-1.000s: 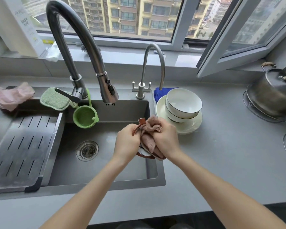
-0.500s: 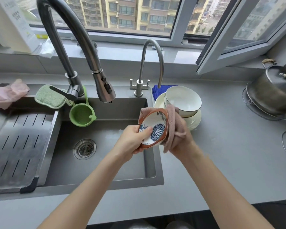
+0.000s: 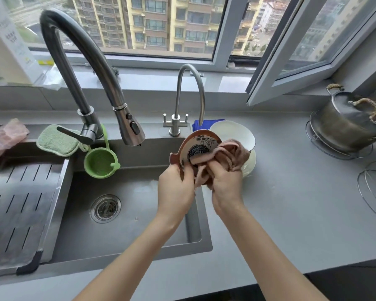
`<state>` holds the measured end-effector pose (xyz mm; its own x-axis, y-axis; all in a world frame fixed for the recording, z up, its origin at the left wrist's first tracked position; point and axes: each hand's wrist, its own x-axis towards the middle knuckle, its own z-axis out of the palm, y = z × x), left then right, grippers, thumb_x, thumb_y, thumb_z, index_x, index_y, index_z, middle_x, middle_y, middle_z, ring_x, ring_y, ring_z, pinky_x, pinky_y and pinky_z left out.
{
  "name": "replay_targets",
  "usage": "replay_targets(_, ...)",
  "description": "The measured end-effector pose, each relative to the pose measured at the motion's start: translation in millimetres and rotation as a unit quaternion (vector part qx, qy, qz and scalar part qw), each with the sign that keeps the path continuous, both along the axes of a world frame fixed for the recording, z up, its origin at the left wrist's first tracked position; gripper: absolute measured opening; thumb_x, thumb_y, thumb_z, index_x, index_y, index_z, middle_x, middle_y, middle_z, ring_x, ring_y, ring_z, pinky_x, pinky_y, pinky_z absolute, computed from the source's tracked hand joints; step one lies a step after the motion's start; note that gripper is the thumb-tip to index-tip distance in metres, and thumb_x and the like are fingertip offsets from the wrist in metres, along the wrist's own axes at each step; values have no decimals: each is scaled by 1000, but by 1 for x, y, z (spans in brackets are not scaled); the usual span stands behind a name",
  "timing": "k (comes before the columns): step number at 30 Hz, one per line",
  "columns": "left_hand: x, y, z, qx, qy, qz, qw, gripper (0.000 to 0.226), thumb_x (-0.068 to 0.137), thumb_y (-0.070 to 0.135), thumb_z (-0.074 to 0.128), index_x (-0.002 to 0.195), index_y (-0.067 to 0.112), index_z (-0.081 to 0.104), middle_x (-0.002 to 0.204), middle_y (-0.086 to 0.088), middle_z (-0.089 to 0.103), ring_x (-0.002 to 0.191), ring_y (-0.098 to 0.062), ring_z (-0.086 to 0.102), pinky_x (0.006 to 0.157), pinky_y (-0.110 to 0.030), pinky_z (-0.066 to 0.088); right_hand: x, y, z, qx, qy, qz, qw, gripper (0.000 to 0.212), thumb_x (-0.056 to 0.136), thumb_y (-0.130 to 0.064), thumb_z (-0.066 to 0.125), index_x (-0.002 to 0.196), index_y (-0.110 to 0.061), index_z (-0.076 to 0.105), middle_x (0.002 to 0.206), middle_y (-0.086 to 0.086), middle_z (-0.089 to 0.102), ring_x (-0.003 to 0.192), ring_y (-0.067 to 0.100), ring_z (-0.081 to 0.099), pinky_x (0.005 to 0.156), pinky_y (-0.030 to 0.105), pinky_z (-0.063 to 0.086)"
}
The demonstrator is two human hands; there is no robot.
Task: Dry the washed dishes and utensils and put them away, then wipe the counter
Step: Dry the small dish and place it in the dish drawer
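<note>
Brown-rimmed ceramic dish with a dark blue pattern on its white inside (image 3: 201, 141) is held in the air above the right edge of the steel sink (image 3: 206, 242), tilted up so that its inside faces the person, just near of the stacked white bowls (image 3: 232, 132). The left hand (image 3: 175, 190) grips the dish by its near left rim, fingers curled round the edge. The right hand (image 3: 226, 187) clutches a bunched pink cloth (image 3: 233, 154) and presses part of it against the dish's inside, covering the right half of the pattern. The bowls stand on a white plate (image 3: 250, 162) on the grey surface (image 3: 291, 203), with a folded blue cloth (image 3: 198, 124) just beyond them. A tall dark curved faucet (image 3: 80, 61) arches over the basin, and a slimmer steel tap (image 3: 191, 88) stands to its right. A green silicone strainer (image 3: 100, 161) hangs from the faucet's base, beside a green sponge pad (image 3: 57, 141). A slotted steel draining tray (image 3: 20, 203) fills the sink's left part. At the far right sits a steel pot with rope-wrapped handles (image 3: 352, 124) on a wire stand.
</note>
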<state>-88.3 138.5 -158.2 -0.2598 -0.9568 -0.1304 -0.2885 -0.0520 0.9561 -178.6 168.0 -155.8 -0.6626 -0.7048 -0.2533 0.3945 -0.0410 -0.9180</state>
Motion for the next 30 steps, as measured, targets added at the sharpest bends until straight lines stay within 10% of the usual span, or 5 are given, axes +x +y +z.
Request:
replay_targets(5,50,-9,20,-133,-263,-128,947,57,89,58,34,80,12,66,73,4,70,73,-19,66,67,-30,49,-36,19,12,118,218,34,968,17,67,-2,61,83,-6,65,65,10,68,54,25,59,60,38,52)
replay_targets(11,23,-28,20,-321,-126,-308,887,64,85,54,25,118,6,52,91,-8,68,77,-31,62,65,-29,44,-33,29,49,127,512,220,821,24,75,-13,67,89,-32,62,79,-5,69,79,13,65,73,31,53)
replay_targets(20,-9,-1,17,-360,-31,-136,922,21,92,18,47,88,4,62,70,-4,65,58,-20,53,55,-22,35,-11,49,40,48,190,-53,979,16,75,-4,77,80,-15,66,61,27,58,46,35,45,53,34,47)
replay_targets(26,-47,50,5,-183,19,35,982,18,97,13,44,83,3,50,69,-8,58,64,-32,52,54,-28,26,11,59,5,36,-124,-262,956,25,75,-1,72,99,-3,66,83,14,70,61,17,63,56,27,52)
replay_targets(30,-51,83,-2,-120,1,-38,992,21,99,23,40,83,9,42,73,-6,60,67,-31,59,58,-33,41,-12,100,16,71,-55,-217,972,15,78,11,60,87,-1,57,54,11,54,32,17,44,34,20,33)
